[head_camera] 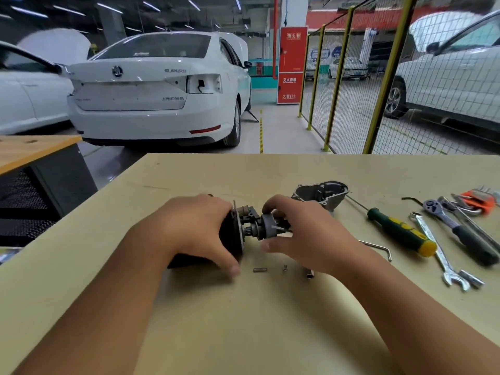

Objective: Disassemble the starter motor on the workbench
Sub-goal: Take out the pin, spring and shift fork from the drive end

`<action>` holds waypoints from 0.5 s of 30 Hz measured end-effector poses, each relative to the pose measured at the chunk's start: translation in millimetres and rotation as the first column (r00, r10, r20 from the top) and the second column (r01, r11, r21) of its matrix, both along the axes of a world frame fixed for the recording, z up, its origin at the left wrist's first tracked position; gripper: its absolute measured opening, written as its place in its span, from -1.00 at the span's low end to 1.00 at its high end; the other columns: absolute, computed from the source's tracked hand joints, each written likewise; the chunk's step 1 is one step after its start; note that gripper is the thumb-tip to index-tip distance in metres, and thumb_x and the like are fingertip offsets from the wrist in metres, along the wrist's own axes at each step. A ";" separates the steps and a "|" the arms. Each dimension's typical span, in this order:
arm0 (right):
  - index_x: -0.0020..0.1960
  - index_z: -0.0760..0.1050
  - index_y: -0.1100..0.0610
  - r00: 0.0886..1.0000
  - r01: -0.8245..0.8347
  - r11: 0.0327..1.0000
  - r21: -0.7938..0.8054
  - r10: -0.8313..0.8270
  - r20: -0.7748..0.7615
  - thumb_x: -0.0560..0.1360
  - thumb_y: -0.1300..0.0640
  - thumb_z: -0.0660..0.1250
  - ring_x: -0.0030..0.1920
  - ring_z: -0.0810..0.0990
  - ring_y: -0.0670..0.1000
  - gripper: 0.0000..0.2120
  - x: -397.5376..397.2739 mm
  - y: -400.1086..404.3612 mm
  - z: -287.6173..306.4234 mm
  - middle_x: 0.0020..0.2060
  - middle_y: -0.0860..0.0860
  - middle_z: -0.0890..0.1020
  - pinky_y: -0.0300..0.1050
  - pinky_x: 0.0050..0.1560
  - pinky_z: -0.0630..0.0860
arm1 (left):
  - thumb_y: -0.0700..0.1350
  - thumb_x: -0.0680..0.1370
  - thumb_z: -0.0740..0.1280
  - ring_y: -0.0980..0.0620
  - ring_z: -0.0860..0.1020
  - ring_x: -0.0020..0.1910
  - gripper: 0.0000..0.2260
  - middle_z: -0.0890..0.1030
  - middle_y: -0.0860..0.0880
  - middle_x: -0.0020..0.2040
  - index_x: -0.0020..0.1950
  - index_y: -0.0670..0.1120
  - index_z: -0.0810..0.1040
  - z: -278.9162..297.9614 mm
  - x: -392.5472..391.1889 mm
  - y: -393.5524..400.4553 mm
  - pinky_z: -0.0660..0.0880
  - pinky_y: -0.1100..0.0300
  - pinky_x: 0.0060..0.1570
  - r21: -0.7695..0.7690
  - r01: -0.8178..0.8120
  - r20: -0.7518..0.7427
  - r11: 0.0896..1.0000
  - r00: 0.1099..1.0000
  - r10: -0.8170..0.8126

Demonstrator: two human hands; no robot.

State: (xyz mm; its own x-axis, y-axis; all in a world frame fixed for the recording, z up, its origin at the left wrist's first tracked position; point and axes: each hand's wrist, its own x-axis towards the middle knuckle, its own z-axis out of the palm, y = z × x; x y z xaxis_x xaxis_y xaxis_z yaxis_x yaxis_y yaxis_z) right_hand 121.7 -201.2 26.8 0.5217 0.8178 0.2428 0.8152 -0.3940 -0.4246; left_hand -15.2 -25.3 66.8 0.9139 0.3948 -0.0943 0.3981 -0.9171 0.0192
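The left hand (197,228) curls round the black starter motor (232,234) mid-worktop (243,320); the right hand (300,234) pinches its grey gear end (266,226). Near edge bare; housing (320,193), screwdriver (400,231) and wrenches (443,250) crowd the right edge. White car (157,87) beyond.

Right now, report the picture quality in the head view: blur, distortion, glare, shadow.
Head view: wide-angle bend bows the yellow fence posts and the workbench edge; lighting is even and soft, with little shadow under the hands; ceiling strips glare faintly; the left hand fingertips look smeared, the right hand and starter motor fairly sharp; small loose parts stay too fuzzy to identify.
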 end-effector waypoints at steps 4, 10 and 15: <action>0.19 0.50 -0.19 0.996 -0.021 0.997 0.080 0.027 -0.079 0.28 -0.32 0.50 0.03 0.60 -0.13 -0.46 5.5 -6.2 2.9 0.00 -0.19 0.64 0.01 0.08 0.59 | 0.23 0.10 0.53 0.13 0.53 -0.30 -0.54 0.54 0.10 -0.22 -0.14 0.10 0.46 -7.0 4.5 2.1 0.50 0.10 -0.35 -0.055 0.040 0.105 0.998 0.994 -0.034; 0.00 0.64 -0.03 0.823 0.267 0.764 0.587 0.136 -0.551 0.58 -0.21 0.29 -0.35 0.61 -0.20 -0.72 9.9 -5.9 9.8 -0.12 0.00 0.72 -0.23 -0.37 0.50 | 0.05 0.11 0.61 0.04 0.61 -0.24 -0.63 0.59 0.08 -0.22 -0.17 0.10 0.58 -9.1 -2.4 16.6 0.61 -0.11 -0.21 -0.321 0.165 0.252 0.933 0.964 -0.084; 0.03 0.62 0.15 0.551 0.470 0.702 0.535 0.241 -0.799 0.67 0.13 0.22 -0.59 0.31 -0.10 -0.79 8.5 -4.3 13.3 -0.04 0.21 0.71 -0.26 -0.54 0.17 | -0.19 0.17 0.63 -0.02 0.68 -0.19 -0.62 0.69 -0.05 -0.18 -0.06 -0.06 0.67 -7.8 -6.6 25.4 0.63 0.05 -0.19 -0.547 0.383 0.524 0.744 0.850 -0.052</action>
State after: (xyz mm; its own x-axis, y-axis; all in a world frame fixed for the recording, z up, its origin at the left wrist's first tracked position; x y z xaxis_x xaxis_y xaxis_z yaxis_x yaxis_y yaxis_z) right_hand 130.2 -205.5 40.1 0.8393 0.5367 0.0869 -0.0293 0.2043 -0.9785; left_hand -21.8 0.1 59.1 0.9622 0.1831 0.2016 -0.0201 -0.6907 0.7229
